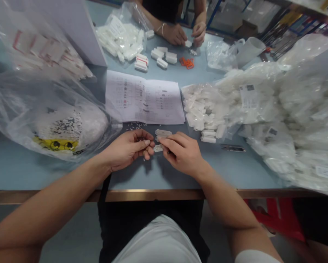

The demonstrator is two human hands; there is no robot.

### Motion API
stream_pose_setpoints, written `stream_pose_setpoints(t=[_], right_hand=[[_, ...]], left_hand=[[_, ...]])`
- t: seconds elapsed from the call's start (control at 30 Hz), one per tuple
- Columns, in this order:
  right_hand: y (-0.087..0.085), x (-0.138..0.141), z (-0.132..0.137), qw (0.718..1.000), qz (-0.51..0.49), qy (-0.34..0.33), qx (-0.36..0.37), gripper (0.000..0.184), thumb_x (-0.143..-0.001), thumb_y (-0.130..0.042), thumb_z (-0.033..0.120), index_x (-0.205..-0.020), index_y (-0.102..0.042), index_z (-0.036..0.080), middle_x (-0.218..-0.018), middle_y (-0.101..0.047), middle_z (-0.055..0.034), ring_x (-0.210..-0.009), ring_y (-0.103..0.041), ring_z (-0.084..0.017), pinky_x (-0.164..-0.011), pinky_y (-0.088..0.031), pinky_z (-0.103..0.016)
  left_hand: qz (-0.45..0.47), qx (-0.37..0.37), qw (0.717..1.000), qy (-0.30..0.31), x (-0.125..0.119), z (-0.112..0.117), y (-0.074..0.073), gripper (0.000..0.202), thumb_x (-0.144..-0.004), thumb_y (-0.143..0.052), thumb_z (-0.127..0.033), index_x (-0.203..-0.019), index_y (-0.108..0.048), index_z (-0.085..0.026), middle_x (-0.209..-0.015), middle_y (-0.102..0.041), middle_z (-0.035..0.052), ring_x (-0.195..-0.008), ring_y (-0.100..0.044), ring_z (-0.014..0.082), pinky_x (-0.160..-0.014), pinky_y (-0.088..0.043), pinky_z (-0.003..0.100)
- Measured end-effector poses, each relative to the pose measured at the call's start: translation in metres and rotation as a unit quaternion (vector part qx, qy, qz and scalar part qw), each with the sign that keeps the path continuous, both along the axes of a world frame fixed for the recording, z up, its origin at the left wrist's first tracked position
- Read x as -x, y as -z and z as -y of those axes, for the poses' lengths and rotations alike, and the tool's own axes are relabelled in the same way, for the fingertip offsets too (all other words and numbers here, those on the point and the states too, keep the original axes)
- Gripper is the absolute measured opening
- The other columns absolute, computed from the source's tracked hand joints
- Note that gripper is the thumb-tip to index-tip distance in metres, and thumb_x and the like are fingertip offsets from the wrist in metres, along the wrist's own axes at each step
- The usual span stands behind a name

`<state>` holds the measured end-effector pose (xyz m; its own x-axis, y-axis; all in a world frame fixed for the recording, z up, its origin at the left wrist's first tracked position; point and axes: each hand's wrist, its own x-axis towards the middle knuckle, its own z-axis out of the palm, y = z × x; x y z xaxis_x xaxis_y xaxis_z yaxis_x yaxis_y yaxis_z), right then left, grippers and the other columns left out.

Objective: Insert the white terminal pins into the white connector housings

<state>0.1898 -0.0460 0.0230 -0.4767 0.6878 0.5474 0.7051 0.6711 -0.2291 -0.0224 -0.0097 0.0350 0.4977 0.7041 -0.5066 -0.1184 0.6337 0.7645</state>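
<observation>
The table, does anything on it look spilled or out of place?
Slightly: tiny white pieces lie strewn on the table between the sheet and left hand, loose at odd angles, perhaps spilled, perhaps tipped out on purpose.

Pale grey-white shirt [158,241], short white sleeve [254,256], black lower garment [122,221], bare forearms [70,193]

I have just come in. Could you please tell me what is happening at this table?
At the table, one person's left hand is beside small white perforated parts, and the right hand partly covers them. Whether either hand grips anything is hard to tell. Beyond them lies an open printed sheet. Across the table, another person's hands are at a small white piece, near some orange pieces.
</observation>
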Motion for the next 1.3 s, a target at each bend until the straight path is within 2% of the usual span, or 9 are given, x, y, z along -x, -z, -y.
stream_pose_setpoints(t=[0.1, 0.27, 0.53, 0.67, 0.8, 0.93, 1.07, 1.17, 1.3], right_hand=[[0.003, 0.005, 0.002, 0.999, -0.038, 0.011, 0.029, 0.018, -0.092, -0.057, 0.016, -0.103, -0.070, 0.022, -0.090, -0.072, -0.0037, -0.082, -0.064, -0.015, -0.075, -0.052, -0.027], [0.002, 0.009, 0.003, 0.997, -0.042, 0.032, 0.054, 0.013, -0.089, -0.061, 0.016, -0.095, -0.071, 0.022, -0.087, -0.070, -0.0035, -0.081, -0.062, -0.015, -0.072, -0.050, -0.025], [0.002, 0.013, 0.001, 1.000, -0.003, 0.024, -0.020, 0.010, -0.088, -0.059, 0.013, -0.086, -0.068, 0.018, -0.080, -0.067, -0.0041, -0.078, -0.057, -0.017, -0.074, -0.048, -0.027], [0.000, 0.010, 0.000, 1.000, -0.007, 0.015, 0.004, 0.009, -0.086, -0.059, 0.012, -0.087, -0.067, 0.017, -0.083, -0.066, -0.0053, -0.079, -0.056, -0.018, -0.074, -0.049, -0.029], [-0.004, 0.001, -0.001, 0.995, 0.062, -0.011, 0.078, 0.013, -0.085, -0.056, 0.010, -0.090, -0.066, 0.016, -0.088, -0.065, -0.0075, -0.082, -0.055, -0.020, -0.075, -0.049, -0.031], [-0.005, -0.005, -0.003, 0.983, 0.148, -0.039, 0.106, 0.012, -0.088, -0.054, 0.011, -0.093, -0.065, 0.014, -0.090, -0.064, -0.0102, -0.087, -0.053, -0.023, -0.077, -0.050, -0.036], [-0.003, -0.004, -0.003, 0.975, 0.186, -0.052, 0.109, 0.015, -0.092, -0.051, 0.013, -0.097, -0.065, 0.013, -0.093, -0.064, -0.0124, -0.091, -0.053, -0.025, -0.081, -0.052, -0.039], [-0.001, -0.003, -0.003, 0.975, 0.192, -0.055, 0.094, 0.015, -0.093, -0.051, 0.013, -0.098, -0.065, 0.011, -0.093, -0.064, -0.0126, -0.091, -0.053, -0.026, -0.080, -0.052, -0.039], [-0.002, -0.001, -0.003, 0.975, 0.192, -0.056, 0.098, 0.017, -0.095, -0.048, 0.013, -0.098, -0.065, 0.012, -0.093, -0.064, -0.0128, -0.092, -0.054, -0.025, -0.079, -0.053, -0.039]], left_hand=[[0.009, 0.002, 1.000, -0.005, -0.003, 0.002, 0.004, 0.012, -0.084, -0.067, -0.011, -0.094, -0.060, -0.012, -0.078, -0.070, 0.0051, -0.064, -0.068, 0.0133, -0.054, -0.055, 0.021], [-0.010, -0.012, 1.000, -0.001, -0.009, 0.004, 0.007, 0.015, -0.088, -0.068, -0.018, -0.100, -0.061, -0.012, -0.068, -0.069, 0.0037, -0.052, -0.061, 0.0098, -0.042, -0.046, 0.016], [-0.051, -0.047, 0.997, 0.016, -0.013, 0.008, 0.006, 0.017, -0.093, -0.063, -0.027, -0.102, -0.059, -0.013, -0.061, -0.067, 0.0019, -0.045, -0.055, 0.0084, -0.040, -0.039, 0.017], [-0.058, -0.064, 0.996, 0.033, -0.010, 0.006, 0.008, 0.020, -0.092, -0.062, -0.030, -0.104, -0.058, -0.015, -0.065, -0.068, 0.0022, -0.045, -0.053, 0.0084, -0.042, -0.039, 0.019], [-0.094, -0.109, 0.989, 0.003, -0.006, 0.001, 0.008, 0.019, -0.092, -0.061, -0.030, -0.104, -0.058, -0.016, -0.083, -0.070, 0.0046, -0.051, -0.054, 0.0080, -0.044, -0.037, 0.020], [-0.193, -0.197, 0.961, 0.021, -0.002, -0.001, 0.003, 0.015, -0.093, -0.052, -0.029, -0.101, -0.059, -0.018, -0.079, -0.063, -0.0002, -0.055, -0.050, 0.0089, -0.050, -0.038, 0.022], [-0.305, -0.295, 0.901, 0.091, -0.001, -0.001, -0.003, 0.022, -0.093, -0.047, -0.031, -0.100, -0.064, -0.019, -0.070, -0.059, -0.0017, -0.061, -0.050, 0.0136, -0.058, -0.039, 0.026], [-0.338, -0.350, 0.866, 0.117, -0.001, 0.000, -0.003, 0.025, -0.093, -0.049, -0.037, -0.097, -0.067, -0.019, -0.076, -0.063, -0.0006, -0.067, -0.053, 0.0155, -0.065, -0.041, 0.028], [-0.351, -0.368, 0.851, 0.129, 0.000, -0.001, 0.001, 0.026, -0.093, -0.049, -0.039, -0.096, -0.067, -0.020, -0.074, -0.063, -0.0017, -0.067, -0.054, 0.0159, -0.067, -0.041, 0.029]])
